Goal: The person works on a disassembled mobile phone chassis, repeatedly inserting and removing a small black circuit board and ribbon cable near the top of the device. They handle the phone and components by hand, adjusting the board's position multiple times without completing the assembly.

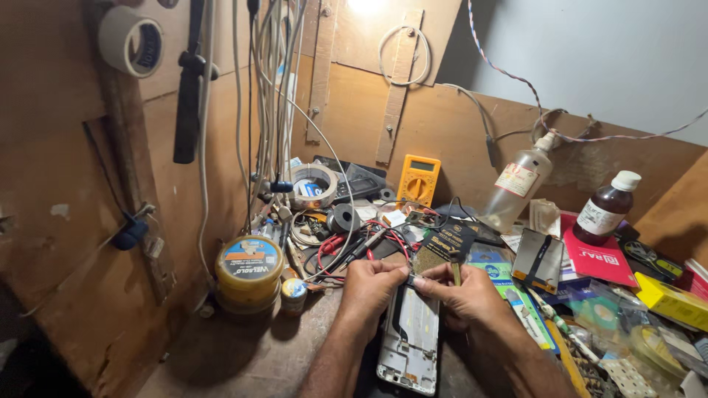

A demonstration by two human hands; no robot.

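Fingers (410, 278) pinching phone frame (410, 340), cluttered wooden workbench (243, 357), plywood walls (66, 221)

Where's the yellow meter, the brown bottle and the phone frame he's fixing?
yellow meter (417, 179), head view, on its dial.
brown bottle (603, 215), head view, on its label.
phone frame (410, 339), head view, on its bare middle plate.
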